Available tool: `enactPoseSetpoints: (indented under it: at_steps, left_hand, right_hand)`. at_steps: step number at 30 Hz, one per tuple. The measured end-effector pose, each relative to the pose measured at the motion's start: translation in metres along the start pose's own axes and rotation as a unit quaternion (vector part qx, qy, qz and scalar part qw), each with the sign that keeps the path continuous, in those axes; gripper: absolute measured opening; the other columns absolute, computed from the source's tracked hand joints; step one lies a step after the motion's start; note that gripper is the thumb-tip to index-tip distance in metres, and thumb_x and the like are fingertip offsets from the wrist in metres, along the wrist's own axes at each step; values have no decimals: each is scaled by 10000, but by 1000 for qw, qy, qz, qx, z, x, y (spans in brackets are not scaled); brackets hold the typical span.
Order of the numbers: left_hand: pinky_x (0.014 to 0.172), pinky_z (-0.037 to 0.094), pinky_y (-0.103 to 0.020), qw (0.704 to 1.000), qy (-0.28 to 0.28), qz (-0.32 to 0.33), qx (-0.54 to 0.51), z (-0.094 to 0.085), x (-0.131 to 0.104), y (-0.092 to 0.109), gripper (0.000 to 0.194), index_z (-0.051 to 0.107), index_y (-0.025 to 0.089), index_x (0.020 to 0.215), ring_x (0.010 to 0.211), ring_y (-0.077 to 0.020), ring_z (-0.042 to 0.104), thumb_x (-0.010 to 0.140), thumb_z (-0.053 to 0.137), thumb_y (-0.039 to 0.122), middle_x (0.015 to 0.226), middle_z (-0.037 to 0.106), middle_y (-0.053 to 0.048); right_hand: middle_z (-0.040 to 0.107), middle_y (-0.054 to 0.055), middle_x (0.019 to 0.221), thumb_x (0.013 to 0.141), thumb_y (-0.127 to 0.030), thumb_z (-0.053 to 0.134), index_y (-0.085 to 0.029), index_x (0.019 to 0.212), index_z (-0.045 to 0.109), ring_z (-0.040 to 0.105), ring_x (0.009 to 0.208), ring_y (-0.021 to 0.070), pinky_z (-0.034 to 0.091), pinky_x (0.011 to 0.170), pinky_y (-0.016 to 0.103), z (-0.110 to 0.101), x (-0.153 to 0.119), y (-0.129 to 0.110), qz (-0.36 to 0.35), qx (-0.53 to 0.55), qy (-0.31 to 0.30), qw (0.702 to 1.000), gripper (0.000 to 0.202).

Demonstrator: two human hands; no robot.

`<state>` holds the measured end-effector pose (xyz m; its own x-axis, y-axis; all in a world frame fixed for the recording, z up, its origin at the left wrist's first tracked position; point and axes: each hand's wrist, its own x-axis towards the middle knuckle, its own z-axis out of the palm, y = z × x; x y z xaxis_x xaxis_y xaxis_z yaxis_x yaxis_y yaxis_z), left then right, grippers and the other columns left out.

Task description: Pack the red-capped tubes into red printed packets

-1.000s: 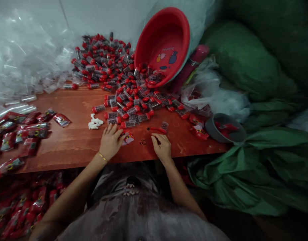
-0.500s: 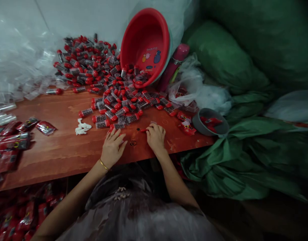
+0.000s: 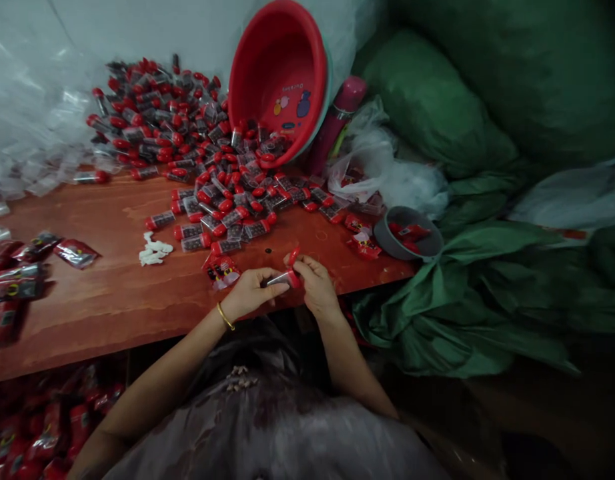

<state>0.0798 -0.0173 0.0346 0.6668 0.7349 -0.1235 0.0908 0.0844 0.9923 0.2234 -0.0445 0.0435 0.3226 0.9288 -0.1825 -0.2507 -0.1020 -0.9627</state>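
Observation:
Over the table's front edge, my left hand is closed round a clear tube with a red cap, dark bits showing inside. My right hand pinches a small red piece right at the tube's capped end. Beside my left hand a printed red packet lies flat on the red-brown table. Just beyond is a large heap of similar capped tubes, spilling out of a tilted red basin.
White crumpled scraps and red packets lie to the left. On the right are a grey bowl, a pink flask, a plastic bag and green sacks. Red packages fill the space below left.
My left hand has lifted a tube and moved right. My right hand has raised the small red piece to it. The printed packet is now uncovered. The whole view has shifted slightly.

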Motion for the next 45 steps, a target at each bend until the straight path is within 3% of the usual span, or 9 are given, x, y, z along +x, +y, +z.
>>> enactPoseSetpoints:
  at_steps: [4,7,12,18,20,23,26,31,45]
  left_hand:
    - [623,479,-236,981,-34,-37,-190,10,-8,0,466,655,132,947,604,-93,584,629,759,457,833,655,-29]
    - [636,494,-237,961,-7,-73,-268,17,-13,0,451,647,143,932,624,-92,598,598,798,405,829,648,-14]
    - [613,493,-232,942,55,-103,-316,25,-14,-5,506,628,150,950,596,-98,625,555,825,398,801,636,5]
    - [611,487,-250,932,94,-88,-340,31,-13,-17,495,607,144,919,574,-97,601,563,813,419,738,616,15]
    - [625,483,-255,933,107,-79,-335,31,-13,-20,480,608,145,903,594,-98,583,569,806,426,727,609,15]
    - [665,465,-241,943,134,-56,-299,28,-12,-24,430,621,140,872,666,-98,557,590,794,415,771,616,1]
    - [701,453,-241,959,118,-35,-256,25,-9,-25,389,620,140,888,710,-106,548,642,758,408,801,618,-5]
    - [771,450,-271,981,110,17,-156,23,-3,-28,346,609,146,923,786,-139,563,702,698,398,847,625,-20]
    - [926,449,-373,986,144,63,-52,21,8,-43,385,580,155,1085,953,-202,606,775,611,380,1023,667,-79]
  right_hand:
    - [671,-27,781,599,-217,605,-218,821,665,584,694,114,457,664,232,0,4,-6,-2,47,-37,998,229]
    - [672,-29,786,584,-179,572,-227,861,664,587,672,110,469,666,235,-2,6,-8,-23,75,-71,994,295]
    - [674,6,850,756,-267,527,-222,840,673,615,781,147,487,729,277,-8,1,3,-143,-34,-57,987,175]
    - [669,73,1010,906,-320,426,-219,993,669,607,984,208,472,900,378,-17,-7,10,-308,-329,-31,892,277]
    - [635,106,1136,876,-361,489,-210,1159,599,580,1070,241,458,941,420,-23,-9,6,-322,-406,-92,850,339]
    - [540,138,1306,744,-453,659,-205,1360,411,506,1199,299,409,1005,492,-30,-13,0,-307,-500,-182,789,709]
    - [554,146,1285,673,-455,715,-195,1404,318,523,1186,316,359,1042,538,-31,-15,2,-303,-547,-176,760,871]
    - [624,163,1161,698,-358,634,-138,1346,359,597,1072,304,387,1027,526,-26,-13,20,-357,-557,-79,745,737]
    - [678,114,1000,738,-415,592,-154,1297,431,644,898,263,270,1098,561,-25,3,35,-394,-523,-60,754,639]
